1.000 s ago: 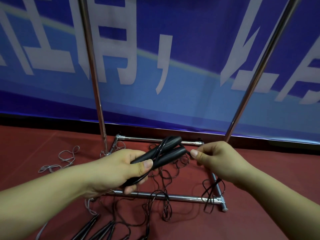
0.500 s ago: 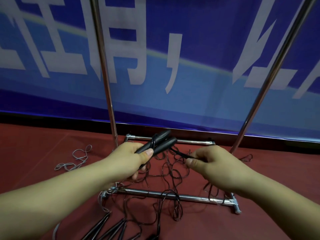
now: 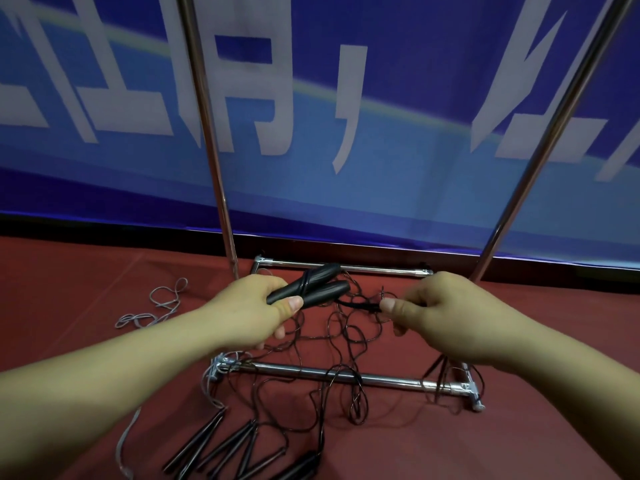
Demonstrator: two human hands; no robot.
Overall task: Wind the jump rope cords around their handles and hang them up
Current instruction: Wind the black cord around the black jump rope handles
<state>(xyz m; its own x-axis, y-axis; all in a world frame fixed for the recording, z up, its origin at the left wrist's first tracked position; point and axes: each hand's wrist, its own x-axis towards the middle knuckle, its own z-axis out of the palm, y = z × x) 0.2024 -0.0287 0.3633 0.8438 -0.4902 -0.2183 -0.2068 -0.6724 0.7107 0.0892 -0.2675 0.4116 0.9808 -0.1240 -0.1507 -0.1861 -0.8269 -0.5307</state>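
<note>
My left hand [image 3: 254, 311] grips two black jump rope handles [image 3: 313, 284] side by side, their tips pointing up and to the right. A turn of black cord crosses the handles near my thumb. My right hand [image 3: 434, 310] pinches the black cord [image 3: 360, 305] between thumb and fingers, a short way right of the handles. The cord runs taut from the handles to that pinch. Below both hands, loose black cord [image 3: 341, 344] lies tangled on the red floor inside the rack base.
A chrome rack stands ahead: two uprights [image 3: 211, 150] [image 3: 540, 157] and floor bars [image 3: 332, 375]. Several more black handles [image 3: 221, 448] lie on the floor near me. A grey cord [image 3: 152, 310] lies at the left. A blue banner [image 3: 398, 116] fills the background.
My left hand has drawn the handles slightly left and my right hand has moved right, stretching the cord between them. The view has tilted a little, shifting the rack.
</note>
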